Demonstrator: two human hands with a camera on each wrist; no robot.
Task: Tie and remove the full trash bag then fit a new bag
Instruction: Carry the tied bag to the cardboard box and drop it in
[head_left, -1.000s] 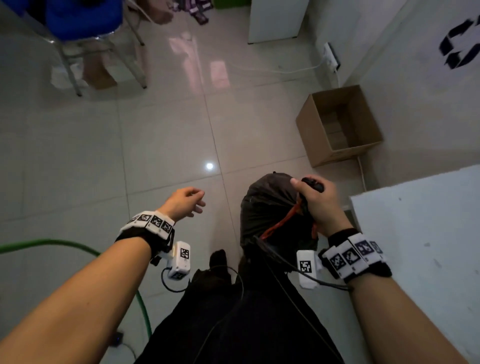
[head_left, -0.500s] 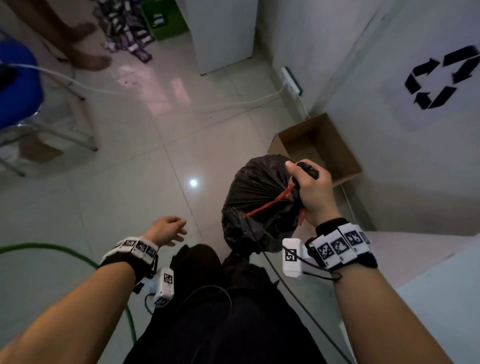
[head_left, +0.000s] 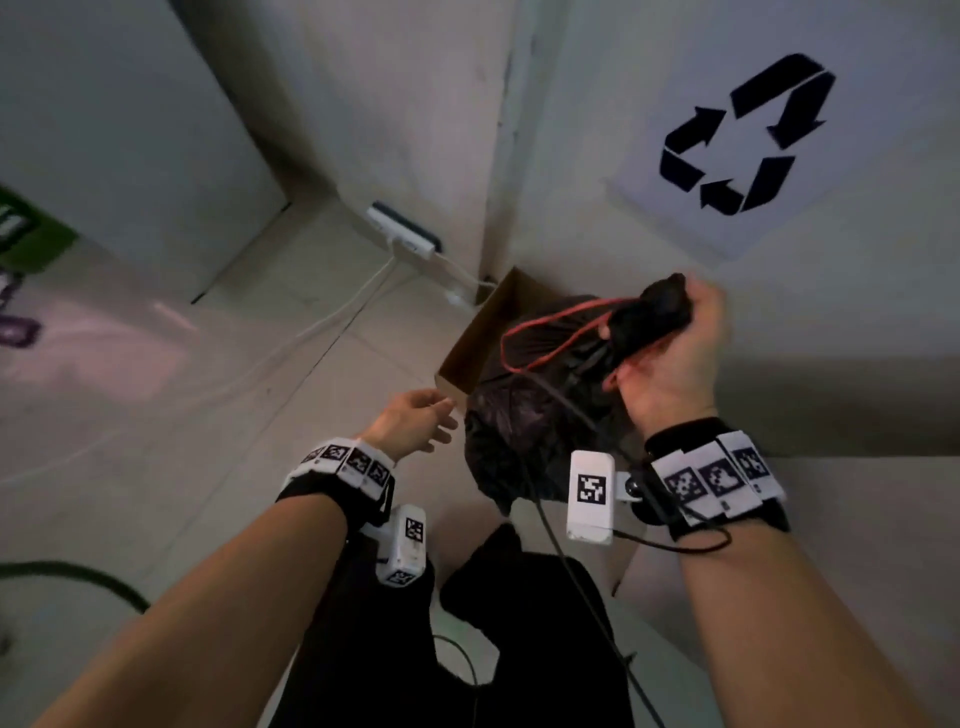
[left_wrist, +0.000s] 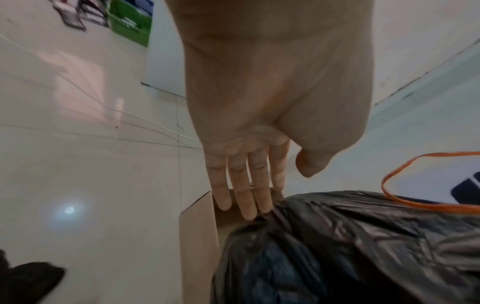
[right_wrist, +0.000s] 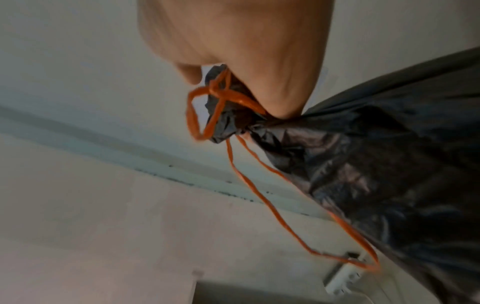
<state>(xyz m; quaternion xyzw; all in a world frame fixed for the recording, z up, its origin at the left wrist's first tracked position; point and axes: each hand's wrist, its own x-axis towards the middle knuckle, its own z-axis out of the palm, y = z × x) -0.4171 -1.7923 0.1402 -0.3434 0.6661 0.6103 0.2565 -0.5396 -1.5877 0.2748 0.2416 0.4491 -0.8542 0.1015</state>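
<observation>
A full black trash bag hangs in the air over the cardboard box, its neck bunched and tied with an orange drawstring. My right hand grips the bunched neck above the knot, and loose loops of string dangle from it. My left hand is open with straight fingers, just left of the bag; in the left wrist view its fingertips lie at the bag's side, over the box opening.
The open cardboard box sits on the tiled floor against the wall corner. A white power strip with cables lies behind it. A white surface with a black recycling symbol stands at right. A green hose curves at left.
The right hand has carried the bag up and forward toward the cardboard box. The left hand has moved from the lower left up beside the bag. The view has swung toward the wall corner.
</observation>
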